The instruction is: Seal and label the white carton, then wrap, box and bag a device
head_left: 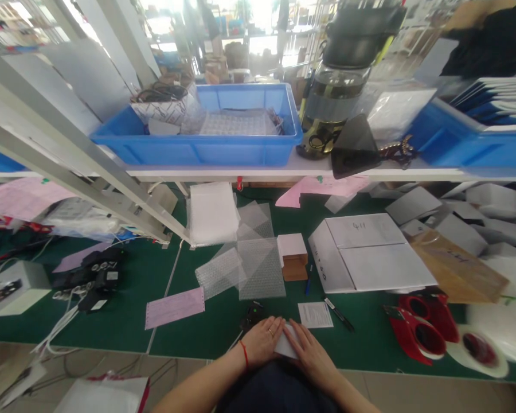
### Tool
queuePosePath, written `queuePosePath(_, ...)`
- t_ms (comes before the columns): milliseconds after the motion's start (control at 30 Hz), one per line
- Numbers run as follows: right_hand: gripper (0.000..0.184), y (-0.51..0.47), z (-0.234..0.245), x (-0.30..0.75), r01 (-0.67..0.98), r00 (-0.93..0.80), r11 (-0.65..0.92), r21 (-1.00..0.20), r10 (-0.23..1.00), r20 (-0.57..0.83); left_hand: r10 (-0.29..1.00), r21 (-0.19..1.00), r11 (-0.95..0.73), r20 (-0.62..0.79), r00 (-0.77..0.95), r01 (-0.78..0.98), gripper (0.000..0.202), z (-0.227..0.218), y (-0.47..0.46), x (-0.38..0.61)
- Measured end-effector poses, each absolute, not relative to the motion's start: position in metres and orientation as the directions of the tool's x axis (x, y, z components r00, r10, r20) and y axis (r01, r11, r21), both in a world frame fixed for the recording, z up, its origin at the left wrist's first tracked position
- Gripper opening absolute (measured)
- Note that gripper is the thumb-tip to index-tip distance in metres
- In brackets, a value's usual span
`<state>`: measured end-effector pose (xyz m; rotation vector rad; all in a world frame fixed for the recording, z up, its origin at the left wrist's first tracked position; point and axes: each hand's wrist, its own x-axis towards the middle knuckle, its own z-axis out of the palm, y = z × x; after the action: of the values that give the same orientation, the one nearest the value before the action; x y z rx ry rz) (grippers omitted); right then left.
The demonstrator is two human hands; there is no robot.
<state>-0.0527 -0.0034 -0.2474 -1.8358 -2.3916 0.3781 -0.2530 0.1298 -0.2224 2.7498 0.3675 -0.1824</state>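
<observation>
At the front edge of the table, my left hand (263, 339) and my right hand (310, 346) are closed on a small piece of white paper (286, 343). Both sets of fingers press on its upper part, and the hands partly cover it. Just beyond my left hand lies a small black device (254, 312), partly hidden. A printed leaflet (316, 315) rests ahead of my right hand, with a black marker (339, 314) beside it. Farther back are a small open white box (292, 246) and a blue pen (308, 279).
Bubble wrap sheets (261, 269) and a pink slip (175, 308) lie to the left. A large white carton (370, 252) and red tape dispensers (417, 332) occupy the right. A shelf holds a blue bin (198, 150) and a bottle (333, 109). Black devices (90, 278) sit far left.
</observation>
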Motion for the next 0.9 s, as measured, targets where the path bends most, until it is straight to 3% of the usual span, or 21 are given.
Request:
queuePosePath(267, 0.086, -0.006, -0.246, -0.06, 0.956, -0.226, 0.216, -0.2, 0.974, -0.032, 0.211, 0.311, -0.917, -0.157, 0.965, 0.251, 0.088, -0.228, 0.132, -0.257)
queuePosePath(600, 0.082, -0.003, -0.242, -0.057, 0.952, -0.258, 0.255, -0.171, 0.966, 0.005, 0.266, 0.229, -0.931, -0.113, 0.957, 0.286, 0.053, -0.248, 0.119, -0.255)
queuePosePath(800, 0.081, -0.002, -0.239, -0.064, 0.967, -0.208, 0.206, -0.147, 0.978, 0.003, 0.3, 0.219, -0.925, -0.083, 0.95, 0.311, 0.061, -0.25, 0.113, -0.258)
queuePosePath(900, 0.079, 0.0, -0.237, -0.066, 0.969, -0.176, 0.172, -0.178, 0.984, -0.009, 0.285, 0.295, -0.908, -0.08, 0.955, 0.296, 0.074, -0.24, 0.122, -0.26)
